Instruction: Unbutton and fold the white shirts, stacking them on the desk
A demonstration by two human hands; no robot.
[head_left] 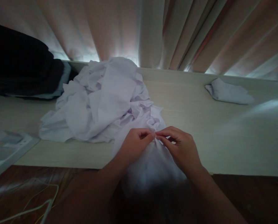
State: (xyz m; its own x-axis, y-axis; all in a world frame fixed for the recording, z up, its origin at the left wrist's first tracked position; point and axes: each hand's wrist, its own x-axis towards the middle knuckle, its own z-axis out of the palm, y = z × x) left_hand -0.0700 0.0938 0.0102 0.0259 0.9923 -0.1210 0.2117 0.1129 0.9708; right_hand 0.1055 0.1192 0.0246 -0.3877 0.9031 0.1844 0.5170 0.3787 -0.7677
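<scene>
A large crumpled heap of white cloth (111, 90) lies on the pale ledge, and part of it drapes forward over the front edge. My left hand (139, 141) pinches a gathered fold of this white cloth between thumb and fingers. Right beside it, my right hand (178, 144) pinches the same fold, its fingertips meeting those of the left. Just what the fingertips press on is too small to make out. Below the hands the cloth hangs down into shadow and blurs.
Dark folded fabric (19, 62) is stacked at the left. A small folded white cloth (229, 91) sits at the right of the ledge (234, 133). A white power strip (15, 149) is at the near left, with pale cables (52, 199) below. Curtains (120, 31) hang behind.
</scene>
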